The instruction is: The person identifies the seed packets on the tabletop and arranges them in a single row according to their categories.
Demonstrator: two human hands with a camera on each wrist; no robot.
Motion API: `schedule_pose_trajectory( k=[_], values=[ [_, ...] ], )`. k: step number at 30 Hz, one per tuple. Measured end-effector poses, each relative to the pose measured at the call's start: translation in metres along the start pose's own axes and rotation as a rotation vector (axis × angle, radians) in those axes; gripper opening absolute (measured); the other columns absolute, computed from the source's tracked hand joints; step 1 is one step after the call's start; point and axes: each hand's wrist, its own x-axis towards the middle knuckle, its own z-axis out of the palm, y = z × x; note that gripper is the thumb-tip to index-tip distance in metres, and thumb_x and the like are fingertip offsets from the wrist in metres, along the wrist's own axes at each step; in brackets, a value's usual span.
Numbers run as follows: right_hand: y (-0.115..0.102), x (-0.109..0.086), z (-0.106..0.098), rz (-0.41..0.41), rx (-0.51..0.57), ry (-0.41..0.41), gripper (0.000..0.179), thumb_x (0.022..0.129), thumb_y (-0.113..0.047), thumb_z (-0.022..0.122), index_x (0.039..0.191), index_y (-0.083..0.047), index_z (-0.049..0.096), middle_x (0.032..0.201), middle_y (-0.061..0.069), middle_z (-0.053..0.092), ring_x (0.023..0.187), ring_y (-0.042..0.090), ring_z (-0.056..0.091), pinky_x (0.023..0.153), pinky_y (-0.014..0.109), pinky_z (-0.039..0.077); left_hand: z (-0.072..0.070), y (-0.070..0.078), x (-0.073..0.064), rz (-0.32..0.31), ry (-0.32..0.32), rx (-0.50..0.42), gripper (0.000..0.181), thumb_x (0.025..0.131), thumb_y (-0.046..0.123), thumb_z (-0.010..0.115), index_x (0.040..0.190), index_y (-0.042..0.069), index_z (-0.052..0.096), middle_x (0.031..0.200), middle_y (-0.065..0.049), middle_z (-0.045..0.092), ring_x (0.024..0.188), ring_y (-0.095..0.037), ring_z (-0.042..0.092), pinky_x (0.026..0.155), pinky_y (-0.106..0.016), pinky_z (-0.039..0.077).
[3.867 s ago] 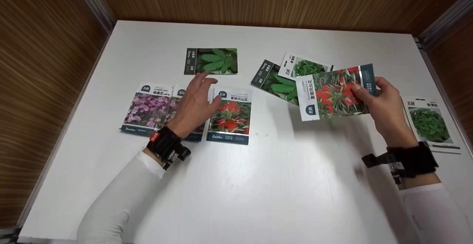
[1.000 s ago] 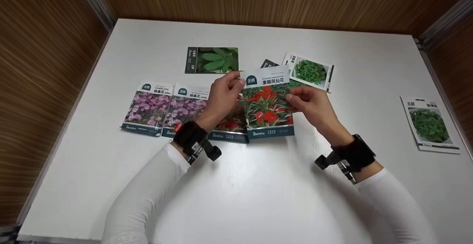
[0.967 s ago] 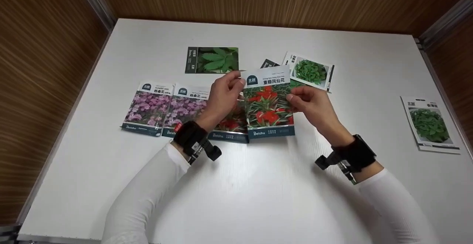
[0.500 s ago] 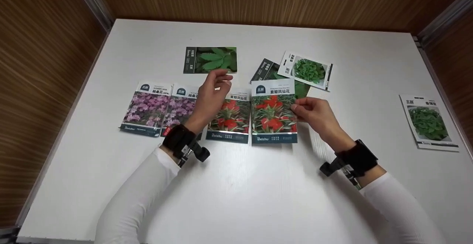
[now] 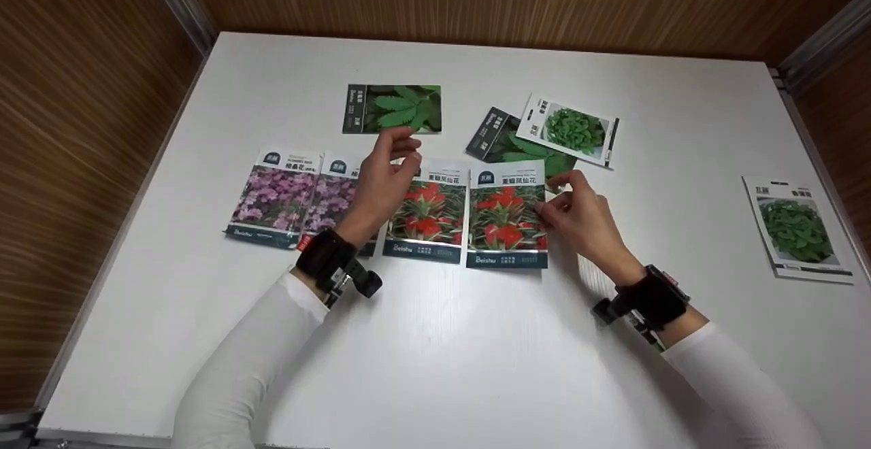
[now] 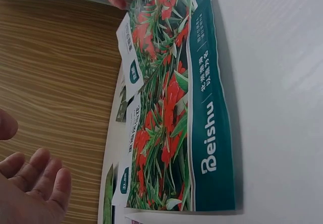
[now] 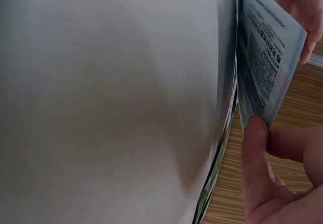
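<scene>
The red packet (image 5: pixel 507 221) sits at nine o'clock from the right hand (image 5: pixel 586 224), its three o'clock edge pinched between thumb and bent forefinger. From the right wrist the grip is plain: the tips meet on the edge, and the packet leans up from the table (image 5: pixel 422 347) so that its back shows. Whether its far edge touches the tabletop, I can't tell.

The left hand (image 5: pixel 382 180) is out at ten o'clock from that packet, apart from it, the thumb and loosely bent fingers spread with air between them.

The packet is glossy: white across the top, a dark arched badge near eleven o'clock with Chinese characters beside it, scarlet blooms among thin green leaves below, and a teal band at six o'clock lettered in white. The back is pale and closely printed.

A matching packet (image 5: pixel 426 224) lies just beside it at nine o'clock. Two purple packets (image 5: pixel 272 197) lie farther that way, one partly hidden by the left hand. Towards twelve, a dark packet (image 5: pixel 500 141) lies askew, partly under a white packet (image 5: pixel 571 132). A leaf packet (image 5: pixel 395 110) lies at eleven.
</scene>
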Motion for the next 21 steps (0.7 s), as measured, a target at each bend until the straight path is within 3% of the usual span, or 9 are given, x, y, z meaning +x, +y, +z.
schedule_pose_trajectory(
  k=[6, 10, 15, 21],
  values=[
    [-0.0055, 0.0004, 0.0026, -0.096, -0.209, 0.038, 0.015, 0.097, -0.007, 0.069, 0.111, -0.003, 0.075, 0.077, 0.008, 0.073, 0.068, 0.02, 0.063, 0.064, 0.032, 0.04, 0.0002, -0.001, 0.0007, 0.0, 0.007, -0.012, 0.043, 0.108, 0.01, 0.053, 0.148, 0.003, 0.044, 0.14, -0.019, 0.056, 0.131, -0.028, 0.053, 0.104, -0.037, 0.046],
    [-0.0076, 0.0029, 0.004, -0.126, -0.267, 0.017, 0.016, 0.099, -0.008, 0.068, 0.11, -0.002, 0.077, 0.082, 0.011, 0.074, 0.071, 0.023, 0.064, 0.065, 0.036, 0.042, -0.0009, -0.0018, 0.0003, -0.003, 0.02, -0.018, 0.043, 0.107, 0.008, 0.053, 0.148, 0.002, 0.044, 0.138, -0.018, 0.057, 0.132, -0.031, 0.053, 0.104, -0.039, 0.046],
    [-0.008, 0.0062, 0.0047, -0.175, -0.309, -0.026, 0.018, 0.099, -0.008, 0.068, 0.112, -0.001, 0.078, 0.097, 0.015, 0.077, 0.085, 0.029, 0.072, 0.075, 0.046, 0.054, -0.0012, -0.0018, -0.0001, -0.009, 0.026, -0.012, 0.043, 0.106, 0.007, 0.053, 0.148, 0.003, 0.044, 0.138, -0.017, 0.057, 0.13, -0.026, 0.054, 0.104, -0.038, 0.046],
    [-0.0079, 0.0084, 0.0054, -0.213, -0.361, -0.109, 0.01, 0.097, -0.008, 0.071, 0.103, -0.003, 0.077, 0.089, 0.011, 0.073, 0.078, 0.027, 0.065, 0.069, 0.044, 0.052, -0.0035, -0.0018, -0.0008, -0.009, 0.021, -0.009, 0.044, 0.107, 0.008, 0.053, 0.15, 0.004, 0.043, 0.139, -0.014, 0.057, 0.131, -0.023, 0.053, 0.106, -0.035, 0.045]
  ],
)
